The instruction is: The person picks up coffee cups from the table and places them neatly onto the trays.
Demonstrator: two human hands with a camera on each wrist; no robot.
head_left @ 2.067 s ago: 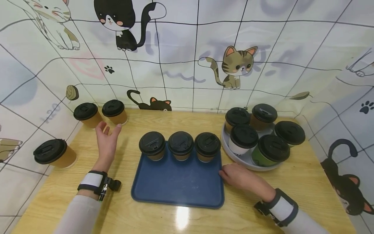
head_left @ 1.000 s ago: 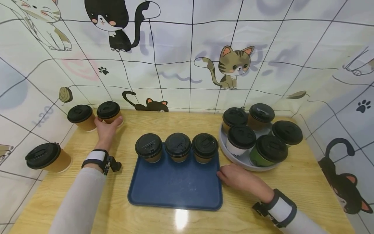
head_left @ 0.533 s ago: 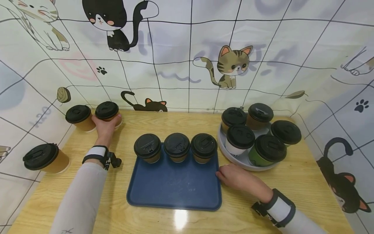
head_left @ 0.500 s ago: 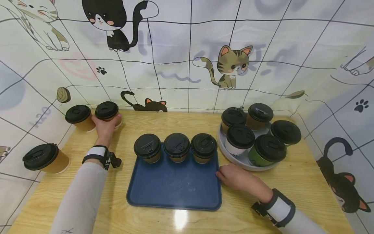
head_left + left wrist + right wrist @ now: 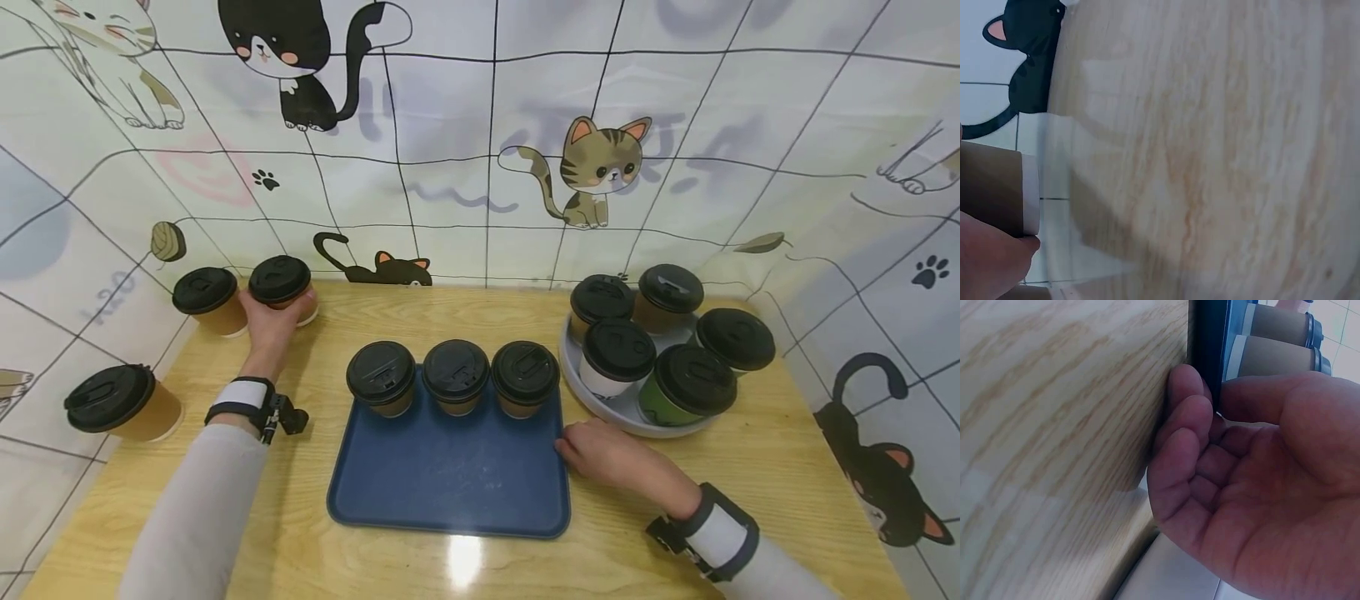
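Three lidded cups [image 5: 454,371] line the blue tray [image 5: 450,483] at 12 o'clock. My left hand [image 5: 268,329] grips a brown cup [image 5: 281,280] off the tray's 10 o'clock; my right hand [image 5: 603,450] pinches the tray's edge at 3 o'clock.

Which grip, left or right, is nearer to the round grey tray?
Right. The right grip pinches the blue tray, just in front of the round grey tray; the left grip is far left of it, holding a brown cup.
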